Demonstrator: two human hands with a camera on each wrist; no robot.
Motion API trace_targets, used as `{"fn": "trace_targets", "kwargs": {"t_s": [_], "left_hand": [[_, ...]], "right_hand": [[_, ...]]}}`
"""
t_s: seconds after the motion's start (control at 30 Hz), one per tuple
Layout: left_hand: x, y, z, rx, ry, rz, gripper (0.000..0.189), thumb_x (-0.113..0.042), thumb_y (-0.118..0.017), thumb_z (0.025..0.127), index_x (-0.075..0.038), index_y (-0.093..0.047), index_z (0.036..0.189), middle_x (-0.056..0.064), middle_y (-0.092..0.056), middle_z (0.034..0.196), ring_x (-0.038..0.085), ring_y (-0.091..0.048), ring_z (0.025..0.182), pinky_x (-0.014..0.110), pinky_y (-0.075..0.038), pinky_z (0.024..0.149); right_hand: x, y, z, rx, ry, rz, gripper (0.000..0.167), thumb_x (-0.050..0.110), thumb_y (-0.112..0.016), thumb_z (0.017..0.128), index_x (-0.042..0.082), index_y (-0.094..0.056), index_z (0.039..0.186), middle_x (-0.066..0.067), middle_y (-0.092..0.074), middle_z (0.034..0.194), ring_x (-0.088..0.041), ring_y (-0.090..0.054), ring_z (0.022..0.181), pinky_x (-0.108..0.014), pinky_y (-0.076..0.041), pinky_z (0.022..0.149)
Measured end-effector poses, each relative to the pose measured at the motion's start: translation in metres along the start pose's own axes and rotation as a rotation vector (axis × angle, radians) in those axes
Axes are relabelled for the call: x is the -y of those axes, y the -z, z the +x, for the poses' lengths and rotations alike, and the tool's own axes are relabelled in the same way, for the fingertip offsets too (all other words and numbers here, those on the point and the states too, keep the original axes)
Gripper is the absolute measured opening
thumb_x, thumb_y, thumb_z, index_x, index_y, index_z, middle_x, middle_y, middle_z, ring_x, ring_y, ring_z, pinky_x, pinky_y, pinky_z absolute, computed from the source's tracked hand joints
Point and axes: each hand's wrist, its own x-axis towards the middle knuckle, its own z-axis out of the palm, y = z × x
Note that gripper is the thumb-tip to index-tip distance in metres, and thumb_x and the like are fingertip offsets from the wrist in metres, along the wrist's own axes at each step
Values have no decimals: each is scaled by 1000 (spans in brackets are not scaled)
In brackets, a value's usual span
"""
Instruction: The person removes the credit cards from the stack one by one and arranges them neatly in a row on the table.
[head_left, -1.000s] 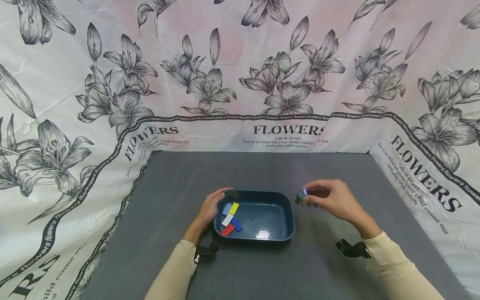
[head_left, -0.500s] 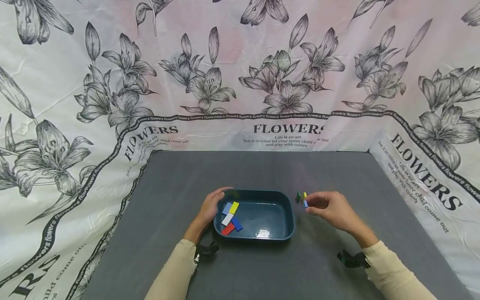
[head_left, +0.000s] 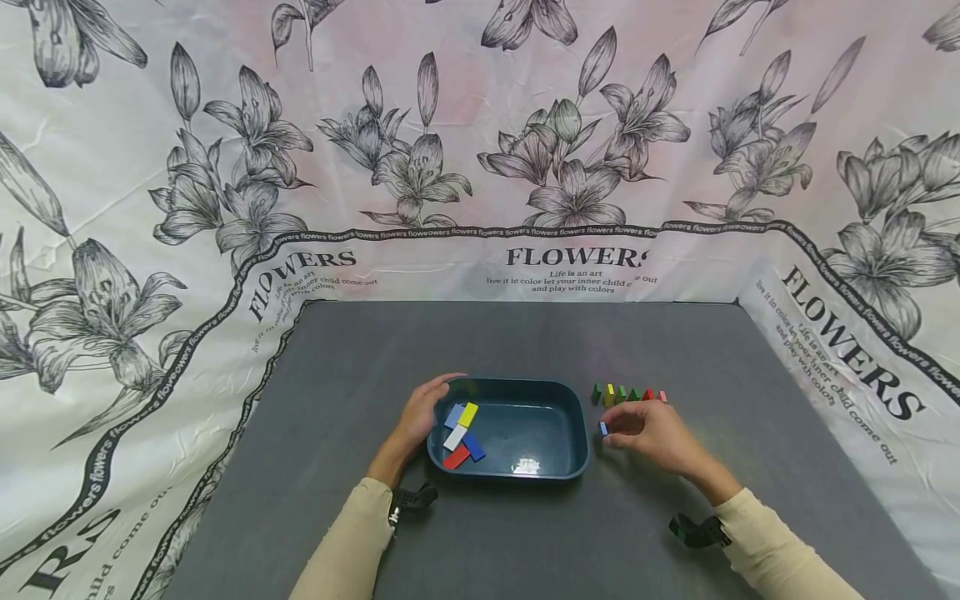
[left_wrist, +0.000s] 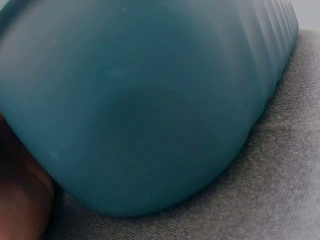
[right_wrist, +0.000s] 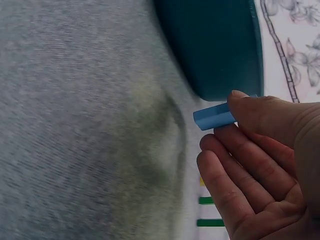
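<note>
At the left end of the dark teal tray (head_left: 551, 473), my left hand (head_left: 417, 415) grips the rim near its far corner. Its fingers lie mostly hidden behind the tray wall, which fills much of the left wrist view. A light blue domino block (right_wrist: 215, 116) is pinched between the thumb and fingers of my right hand (head_left: 651, 432), just right of the tray. Behind this hand stands a row of small upright blocks, with a green block (head_left: 597, 393) at its left end, a yellow block (head_left: 609, 395) beside it, and a red block (head_left: 648, 395) further right.
Inside the tray's left half lie several flat blocks, among them a yellow block (head_left: 468, 416), a white block (head_left: 454, 438), a blue block (head_left: 473, 448) and a red block (head_left: 456, 458). A flowered cloth (head_left: 570, 192) rises behind the grey table (head_left: 480, 337).
My right hand has come nearer to me and slightly left with the light blue block, uncovering the row of upright blocks behind it. The left hand and tray have stayed put.
</note>
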Motion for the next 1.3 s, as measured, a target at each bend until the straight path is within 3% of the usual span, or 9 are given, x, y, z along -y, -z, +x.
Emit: {"fn": "trace_targets", "kwargs": {"t_s": [0.03,0.07,0.1,0.4,1.3], "left_hand": [[0,0,0,1,1,-2,47,-20,-36,117,-1,-63,151,21,-67,149,41,-60,140,63,-39,126],[0,0,0,2,5,-5,47,-20,-36,117,-2,-63,151,20,-67,150,41,-60,141,62,-39,126],[0,0,0,1,8,-7,47,-21,-36,117,-2,-63,151,20,-67,150,41,-60,141,62,-39,126],[1,1,2,0,6,17,47,-21,-36,117,-1,-63,151,21,-66,150,41,-60,141,62,-39,126],[2,0,3,5,2,3,48,-20,-36,117,1,-61,152,24,-65,151,44,-57,143,63,-36,128]], "right_hand": [[-1,-1,0,6,4,15,23,11,-89,90,8,-81,111,-5,-84,104,-10,-80,97,-29,-62,95],[-3,-3,0,14,3,23,23,11,-89,91,8,-80,111,-4,-84,104,-9,-80,96,-25,-63,83],[-5,-4,0,18,4,34,23,11,-89,91,7,-80,111,-5,-84,104,-9,-80,96,-22,-62,82],[-12,-9,-1,17,18,19,22,13,-89,90,11,-81,111,-2,-83,104,-7,-79,95,-20,-62,82],[-10,-11,-9,-32,-10,-34,26,15,-90,91,9,-82,114,-1,-84,105,-7,-80,94,-22,-63,83]]}}
